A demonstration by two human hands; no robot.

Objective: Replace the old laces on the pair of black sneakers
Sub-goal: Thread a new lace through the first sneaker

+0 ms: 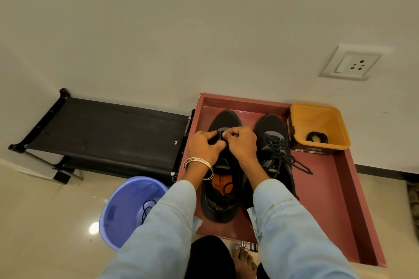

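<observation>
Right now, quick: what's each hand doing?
Left hand: fingers curled, pinching the black lace at the left sneaker.
Right hand: curled, pinching the same lace.

This is looking like a home, likely an entryway corner. A black shoe rack is standing against a plain white wall beside a wall socket, and a purple plastic tub is sitting on glossy floor tiles.
</observation>
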